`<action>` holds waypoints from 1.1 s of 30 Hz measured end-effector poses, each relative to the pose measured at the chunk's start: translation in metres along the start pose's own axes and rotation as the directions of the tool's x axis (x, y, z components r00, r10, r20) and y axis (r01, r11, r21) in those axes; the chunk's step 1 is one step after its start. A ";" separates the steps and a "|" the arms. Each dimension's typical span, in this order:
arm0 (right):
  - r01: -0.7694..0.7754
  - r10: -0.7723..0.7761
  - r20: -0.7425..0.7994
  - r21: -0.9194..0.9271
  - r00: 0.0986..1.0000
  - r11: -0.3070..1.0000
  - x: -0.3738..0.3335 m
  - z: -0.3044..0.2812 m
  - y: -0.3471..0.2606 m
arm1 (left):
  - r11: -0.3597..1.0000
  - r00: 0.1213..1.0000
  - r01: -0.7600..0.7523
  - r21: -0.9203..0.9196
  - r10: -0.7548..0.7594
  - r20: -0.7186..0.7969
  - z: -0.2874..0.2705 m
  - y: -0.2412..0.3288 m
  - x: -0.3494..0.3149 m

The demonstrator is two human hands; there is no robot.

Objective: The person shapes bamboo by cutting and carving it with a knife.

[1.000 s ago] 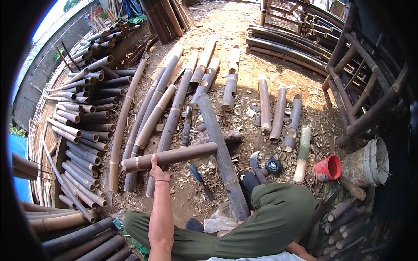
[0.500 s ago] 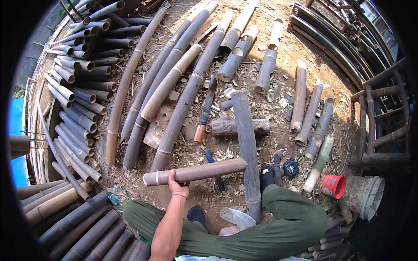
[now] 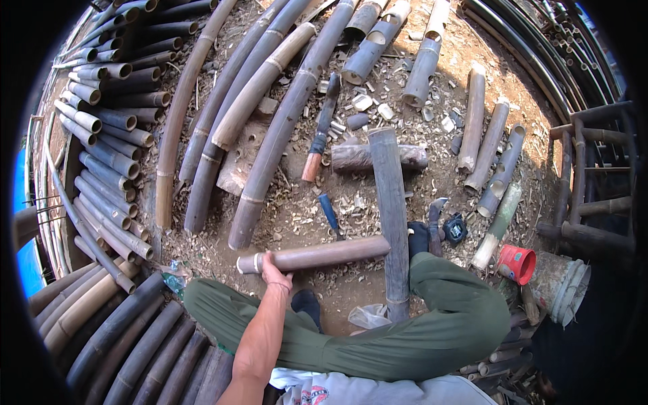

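Note:
My left hand (image 3: pixel 275 271) is closed around a cut length of brown bamboo (image 3: pixel 324 256) near its left end. The piece lies crosswise in front of my lap, and its right end meets or overlaps a long grey bamboo pole (image 3: pixel 389 209) between my legs. That pole slants over a short log (image 3: pixel 347 156) on the ground. Beyond the held piece lies a tool with a blue handle (image 3: pixel 328 210), its lower part partly hidden. My right hand is not visible.
A red-handled blade (image 3: pixel 312 166) lies farther off. By my right foot are a hooked tool (image 3: pixel 435 219) and a tape measure (image 3: pixel 455 227). A red cup (image 3: pixel 516 263) and dirty bucket (image 3: pixel 559 293) stand right. Bamboo stacks (image 3: pixel 111 189) line the left; chips cover the ground.
My view has tipped downward, so the surroundings sit higher. The held bamboo has come a little closer to my lap and shifted slightly right, still in my left hand.

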State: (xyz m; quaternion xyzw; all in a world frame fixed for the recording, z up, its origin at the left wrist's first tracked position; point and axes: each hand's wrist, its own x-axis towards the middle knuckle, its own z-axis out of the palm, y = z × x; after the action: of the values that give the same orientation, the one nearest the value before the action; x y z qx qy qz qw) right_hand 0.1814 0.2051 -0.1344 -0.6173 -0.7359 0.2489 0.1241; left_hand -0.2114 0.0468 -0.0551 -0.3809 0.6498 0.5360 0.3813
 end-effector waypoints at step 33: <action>-0.217 0.303 0.697 -0.211 0.651 0.953 -0.191 -0.054 0.069 | -0.489 0.549 -0.685 0.540 0.142 0.824 0.293 0.043 -0.036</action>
State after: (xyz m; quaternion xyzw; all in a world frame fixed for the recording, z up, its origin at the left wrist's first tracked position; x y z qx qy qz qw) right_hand 0.3060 0.0392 -0.1007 -0.5743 -0.6411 0.4459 -0.2456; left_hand -0.2098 0.3445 -0.0443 0.4867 0.8020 0.0065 0.3463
